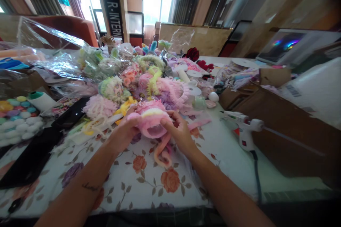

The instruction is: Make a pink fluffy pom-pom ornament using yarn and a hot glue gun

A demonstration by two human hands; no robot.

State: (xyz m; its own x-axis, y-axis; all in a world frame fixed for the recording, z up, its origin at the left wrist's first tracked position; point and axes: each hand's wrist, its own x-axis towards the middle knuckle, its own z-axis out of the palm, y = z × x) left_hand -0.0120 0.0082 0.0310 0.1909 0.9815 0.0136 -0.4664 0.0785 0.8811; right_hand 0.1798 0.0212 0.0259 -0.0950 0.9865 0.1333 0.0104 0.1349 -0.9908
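**First:** You're holding the pink plush-yarn piece [150, 117] at the centre of the frame, just above the floral cloth on the bench [125, 193]. How are your hands meeting it?

**Second:** Your left grip [130, 122] is pinching its left side, and your right grip [178, 126] is pinching the right side, thumb lying over the front by the opening.

**First:** How is it likely to be handling?

**Second:** It's looking light and soft, so you're probably feeling almost no weight. The fuzzy surface should be gripping your skin rather than slipping. It's seeming hard to break but easy to squash: press too firmly and you're flattening that round opening, now facing the lower part of the frame.

**First:** So where should you be taking hold?

**Second:** Where you're holding now seems sound: opposite sides, near the cream band [153, 112], which is looking fuller than the thin lower edge. Keep your pinch gentle. Avoid tugging the peach strand [159, 150] curling just below the piece; whether it's joined on, you can't be telling from here.

**First:** And the glue gun [243, 127]?

**Second:** It's sitting at the right of the frame, well apart from your fingers.
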